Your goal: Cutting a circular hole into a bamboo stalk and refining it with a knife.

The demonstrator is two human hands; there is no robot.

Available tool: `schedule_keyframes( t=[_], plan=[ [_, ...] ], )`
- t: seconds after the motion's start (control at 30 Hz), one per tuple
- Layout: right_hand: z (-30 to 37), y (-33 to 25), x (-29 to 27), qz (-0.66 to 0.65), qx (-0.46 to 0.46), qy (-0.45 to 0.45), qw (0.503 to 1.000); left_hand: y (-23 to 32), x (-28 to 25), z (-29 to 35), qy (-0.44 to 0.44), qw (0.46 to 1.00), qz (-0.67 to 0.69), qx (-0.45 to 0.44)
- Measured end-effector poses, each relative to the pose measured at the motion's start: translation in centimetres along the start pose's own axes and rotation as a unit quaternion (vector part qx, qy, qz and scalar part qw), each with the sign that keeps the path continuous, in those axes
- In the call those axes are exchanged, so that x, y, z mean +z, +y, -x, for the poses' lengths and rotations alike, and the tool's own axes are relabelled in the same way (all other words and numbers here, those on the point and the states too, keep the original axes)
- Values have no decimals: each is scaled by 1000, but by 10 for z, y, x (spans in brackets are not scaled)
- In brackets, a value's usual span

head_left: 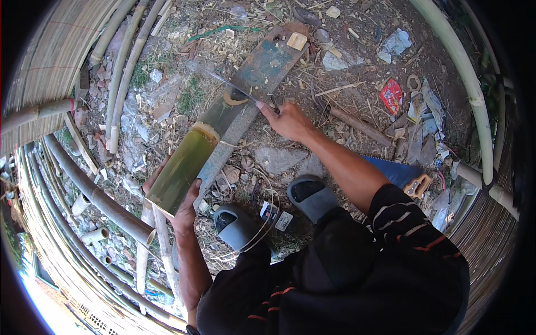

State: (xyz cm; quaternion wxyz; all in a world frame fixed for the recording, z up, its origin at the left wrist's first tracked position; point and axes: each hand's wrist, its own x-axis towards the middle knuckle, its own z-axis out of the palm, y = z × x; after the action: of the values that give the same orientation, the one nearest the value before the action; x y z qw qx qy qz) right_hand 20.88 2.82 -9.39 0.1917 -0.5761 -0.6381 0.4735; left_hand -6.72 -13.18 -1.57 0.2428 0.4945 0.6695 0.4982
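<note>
A thick green bamboo section lies slanting away from me, with a pale ragged ring at its node and a darker stretch beyond it. My left hand grips its near end, thumb on the right side and fingertips showing on the left. The bamboo's far end shows a pale, curved cut edge and rests on a worn plank. In my right hand is a long-bladed knife, its handle mostly hidden by my closed fingers. The blade points to the upper left, across the bamboo's far end; whether it touches I cannot tell.
A blue handsaw with a wooden handle lies by my right arm. Bamboo poles and slat screens stand at both sides. Wood chips, a red wrapper and plastic scraps litter the ground. A flat stone lies ahead of my sandals.
</note>
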Motion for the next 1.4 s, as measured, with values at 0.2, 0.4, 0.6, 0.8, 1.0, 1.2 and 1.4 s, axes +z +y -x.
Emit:
schedule_keyframes(
  t=[0.2, 0.4, 0.6, 0.8, 1.0, 1.2, 1.4],
  plan=[
    [-1, -32, -7, -26, -7, -47, 999, -1, -2, 4, 15, 999, 35, -33],
    [-14, 30, 2, 83, 107, -37, 990, -4, 15, 3, -9, 1000, -28, 1],
    [26, -59, -26, -57, 5, 60, 997, 12, 4, 13, -15, 994, -105, 0],
    [20, -10, -1, 20, 35, -57, 998, 0, 3, 5, -19, 994, -95, 54],
    [11, -31, -20, -15, 66, -72, 995, -1, -1, 6, 15, 998, -60, -2],
    [1, 2, -16, -47, 41, -112, 992, -8, 5, 2, 10, 1000, -22, 17],
    [4, -31, -24, -52, 129, -142, 980, -4, -11, -1, -41, 992, -112, 44]
  ],
)
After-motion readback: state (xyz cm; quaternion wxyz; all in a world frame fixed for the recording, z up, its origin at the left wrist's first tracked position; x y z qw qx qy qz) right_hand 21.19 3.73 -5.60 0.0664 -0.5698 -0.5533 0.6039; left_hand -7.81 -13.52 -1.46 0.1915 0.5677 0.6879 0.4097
